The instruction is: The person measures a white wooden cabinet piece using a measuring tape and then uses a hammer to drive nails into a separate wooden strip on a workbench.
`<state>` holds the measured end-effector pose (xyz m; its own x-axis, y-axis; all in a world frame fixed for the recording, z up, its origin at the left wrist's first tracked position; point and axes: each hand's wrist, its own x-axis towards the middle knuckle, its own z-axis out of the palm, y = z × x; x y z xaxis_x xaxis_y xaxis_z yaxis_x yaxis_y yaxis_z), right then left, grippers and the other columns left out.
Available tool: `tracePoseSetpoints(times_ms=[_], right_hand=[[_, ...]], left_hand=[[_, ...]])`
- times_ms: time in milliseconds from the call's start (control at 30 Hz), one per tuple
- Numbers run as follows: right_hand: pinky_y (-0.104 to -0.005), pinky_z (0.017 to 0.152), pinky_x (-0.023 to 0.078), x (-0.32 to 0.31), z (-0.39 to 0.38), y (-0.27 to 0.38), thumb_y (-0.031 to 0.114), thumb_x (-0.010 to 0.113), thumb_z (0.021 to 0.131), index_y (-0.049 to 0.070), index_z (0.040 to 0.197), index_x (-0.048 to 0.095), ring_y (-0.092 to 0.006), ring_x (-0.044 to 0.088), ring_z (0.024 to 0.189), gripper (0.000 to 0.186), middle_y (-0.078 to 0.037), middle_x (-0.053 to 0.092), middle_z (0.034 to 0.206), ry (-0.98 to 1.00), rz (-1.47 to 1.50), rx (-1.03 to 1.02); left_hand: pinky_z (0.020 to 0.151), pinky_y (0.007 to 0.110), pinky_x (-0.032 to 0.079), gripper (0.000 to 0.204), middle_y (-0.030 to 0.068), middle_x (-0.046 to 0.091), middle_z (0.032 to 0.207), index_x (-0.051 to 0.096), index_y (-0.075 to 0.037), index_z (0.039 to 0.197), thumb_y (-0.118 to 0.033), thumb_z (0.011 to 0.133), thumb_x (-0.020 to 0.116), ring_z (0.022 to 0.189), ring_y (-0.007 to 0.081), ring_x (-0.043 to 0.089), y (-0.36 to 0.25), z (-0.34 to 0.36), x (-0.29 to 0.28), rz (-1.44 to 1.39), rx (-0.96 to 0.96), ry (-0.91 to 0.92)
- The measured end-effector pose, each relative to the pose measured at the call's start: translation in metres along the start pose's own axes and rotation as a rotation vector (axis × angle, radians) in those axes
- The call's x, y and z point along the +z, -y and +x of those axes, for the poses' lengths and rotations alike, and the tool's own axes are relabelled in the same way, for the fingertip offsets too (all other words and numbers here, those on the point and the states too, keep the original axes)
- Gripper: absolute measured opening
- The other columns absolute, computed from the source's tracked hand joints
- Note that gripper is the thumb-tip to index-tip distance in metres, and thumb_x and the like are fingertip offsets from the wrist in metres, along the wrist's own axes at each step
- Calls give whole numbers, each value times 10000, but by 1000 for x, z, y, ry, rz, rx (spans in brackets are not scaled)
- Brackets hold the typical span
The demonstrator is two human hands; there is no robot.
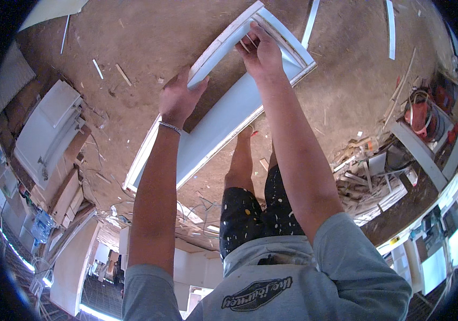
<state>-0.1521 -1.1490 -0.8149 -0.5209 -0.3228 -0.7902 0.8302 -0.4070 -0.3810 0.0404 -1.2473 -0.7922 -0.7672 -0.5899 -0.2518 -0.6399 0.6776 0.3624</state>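
A white rectangular box frame (223, 104), open in the middle with rough brownish edges, is held slantwise above the ground in front of me. My left hand (178, 99) wraps round its left long side, thumb on the inner face. Inside the far end, my right hand (265, 56) is closed, its fingers curled near the inner corner. Thin pale slivers show between those fingers; what they are is too small to tell. A chain bracelet (170, 127) circles my left wrist.
Brown ground with scattered wood strips (123, 75) lies below. White panels (49, 131) lean at left, near a clear plastic bottle (43, 227). At right are a heap of wood offcuts (371, 179) and a red-orange container (420, 115). My bare foot (246, 131) shows beneath the frame.
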Motion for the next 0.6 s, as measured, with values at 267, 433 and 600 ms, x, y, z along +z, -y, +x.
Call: tracePoseSetpoints(times_ms=[267, 433, 600], right_hand=[[-376, 776, 556, -6, -5, -23, 115, 701, 894, 76, 1007, 605, -185, 619, 842, 153, -32, 619, 894, 17, -29, -62], [-325, 708, 553, 3, -8, -21, 91, 722, 867, 60, 882, 629, -183, 610, 777, 99, -48, 633, 865, -35, -33, -44], [-344, 731, 558, 2, -4, -18, 62, 705, 862, 24, 957, 631, -201, 626, 820, 126, -68, 640, 908, -57, -4, -57]], left_hand=[[743, 449, 571, 482, 175, 719, 980, 609, -120, 1174, -431, 829, 740, 882, 361, 704, -5, 4, -1, 4, -54, 39], [681, 454, 569, 465, 158, 713, 884, 620, -132, 1123, -474, 826, 728, 799, 340, 708, -6, 2, 2, 54, -30, -46], [643, 456, 569, 473, 146, 713, 838, 617, -144, 1101, -514, 824, 716, 758, 338, 710, -15, 2, -5, 91, -60, -35]])
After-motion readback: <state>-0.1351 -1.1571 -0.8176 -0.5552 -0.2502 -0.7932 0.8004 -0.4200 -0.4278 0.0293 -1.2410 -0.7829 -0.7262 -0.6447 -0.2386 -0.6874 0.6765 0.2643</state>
